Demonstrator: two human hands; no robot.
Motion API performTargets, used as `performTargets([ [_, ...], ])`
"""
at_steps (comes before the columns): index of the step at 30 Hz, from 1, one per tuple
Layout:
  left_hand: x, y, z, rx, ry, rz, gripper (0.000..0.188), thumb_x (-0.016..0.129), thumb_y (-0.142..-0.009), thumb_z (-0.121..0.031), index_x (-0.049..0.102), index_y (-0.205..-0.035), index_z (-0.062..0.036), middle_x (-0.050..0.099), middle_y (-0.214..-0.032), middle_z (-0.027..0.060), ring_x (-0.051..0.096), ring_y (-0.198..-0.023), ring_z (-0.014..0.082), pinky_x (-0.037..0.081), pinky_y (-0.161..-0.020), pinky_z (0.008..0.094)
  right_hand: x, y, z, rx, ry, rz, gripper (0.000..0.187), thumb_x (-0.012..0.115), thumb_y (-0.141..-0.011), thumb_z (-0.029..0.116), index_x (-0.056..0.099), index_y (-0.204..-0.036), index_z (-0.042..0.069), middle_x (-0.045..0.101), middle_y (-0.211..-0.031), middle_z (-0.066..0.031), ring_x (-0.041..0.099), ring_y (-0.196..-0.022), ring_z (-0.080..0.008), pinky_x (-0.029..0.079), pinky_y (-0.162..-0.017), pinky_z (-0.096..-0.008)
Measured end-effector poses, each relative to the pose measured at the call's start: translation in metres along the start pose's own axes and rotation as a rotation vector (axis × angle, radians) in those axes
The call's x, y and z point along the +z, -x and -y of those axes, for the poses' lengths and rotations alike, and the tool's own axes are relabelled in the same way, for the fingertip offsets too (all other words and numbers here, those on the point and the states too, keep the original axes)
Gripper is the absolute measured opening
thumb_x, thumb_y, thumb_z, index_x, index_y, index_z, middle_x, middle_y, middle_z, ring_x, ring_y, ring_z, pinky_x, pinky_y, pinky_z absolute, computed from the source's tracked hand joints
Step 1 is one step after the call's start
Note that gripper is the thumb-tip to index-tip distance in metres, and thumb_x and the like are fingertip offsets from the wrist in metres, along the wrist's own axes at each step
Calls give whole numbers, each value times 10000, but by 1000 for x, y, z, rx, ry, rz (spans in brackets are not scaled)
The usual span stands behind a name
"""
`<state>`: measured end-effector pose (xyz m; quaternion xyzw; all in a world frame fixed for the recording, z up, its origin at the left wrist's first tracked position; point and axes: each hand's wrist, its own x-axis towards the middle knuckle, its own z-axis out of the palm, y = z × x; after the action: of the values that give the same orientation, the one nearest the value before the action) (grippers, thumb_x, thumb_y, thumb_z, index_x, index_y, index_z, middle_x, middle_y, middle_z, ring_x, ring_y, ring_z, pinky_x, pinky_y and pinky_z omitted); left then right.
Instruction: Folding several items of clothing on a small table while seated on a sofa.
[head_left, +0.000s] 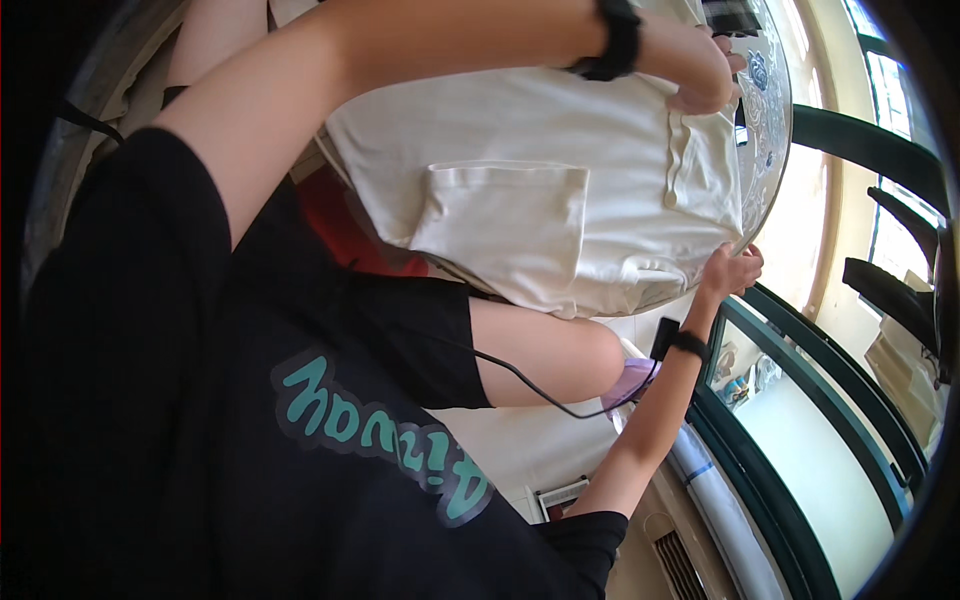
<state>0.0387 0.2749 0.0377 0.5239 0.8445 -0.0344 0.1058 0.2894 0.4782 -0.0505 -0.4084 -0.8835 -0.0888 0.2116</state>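
A cream-white garment [380, 130] with a square patch pocket [510, 215] lies spread over a round table. Beyond the pocket, a wavy folded strip [678, 160] runs across the cloth. My left hand [708, 75] is at the garment's far upper part, its fingers bent and closed at the cloth; the wrist partly hides them. At the table's rim my right hand [733, 272] pinches the garment's far right corner. The cloth is creased beside this hand and drapes over the near edge of the table.
The table's patterned cover [765, 130] shows past the garment. A dark object [735, 18] lies near my left hand. Dark green window frames [800, 385] stand to the right. A black cable [520, 375] runs to my right wrist across my leg. Something red [335, 225] sits below the table edge.
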Motion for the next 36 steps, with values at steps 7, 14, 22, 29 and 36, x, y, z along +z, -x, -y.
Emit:
performTargets([
  [7, 1, 187, 26, 97, 150, 483, 291, 703, -744, -320, 684, -850, -50, 667, -811, 127, 653, -784, 293, 526, -675, 409, -141, 83, 83, -9, -653, 1618, 341, 645, -844, 219, 585, -1091, -8, 649, -909, -78, 622, -777, -142, 496, -682, -275],
  [14, 108, 277, 36, 58, 648, 431, 380, 720, -733, -323, 622, -834, 30, 635, -771, 182, 619, -752, 337, 486, -657, 404, -114, 118, 96, -385, -248, 1525, 307, 734, -725, 248, 669, -831, -33, 656, -681, -126, 627, -633, -184, 494, -621, -303],
  [22, 162, 302, 11, -33, 1097, 229, 295, 687, -697, -181, 612, -888, 31, 628, -798, 185, 617, -764, 330, 482, -689, 389, -105, 129, 87, -240, -105, 1786, 153, 715, -702, 135, 655, -683, -4, 618, -591, -52, 554, -493, -107, 444, -463, -250],
  [29, 146, 301, 12, 127, 798, 493, 367, 691, -695, -227, 620, -987, -17, 647, -882, 169, 624, -847, 316, 489, -718, 411, -104, 144, 96, -491, 328, 1869, 208, 716, -668, 201, 690, -726, 3, 660, -635, -90, 641, -555, -163, 517, -524, -285],
  [36, 125, 287, 98, -112, 745, 211, 309, 617, -709, -235, 617, -943, -33, 643, -874, 176, 627, -822, 331, 495, -709, 430, -75, 26, 132, -44, -139, 1516, 194, 639, -795, 168, 645, -830, -23, 641, -651, -104, 614, -498, -165, 488, -425, -289],
])
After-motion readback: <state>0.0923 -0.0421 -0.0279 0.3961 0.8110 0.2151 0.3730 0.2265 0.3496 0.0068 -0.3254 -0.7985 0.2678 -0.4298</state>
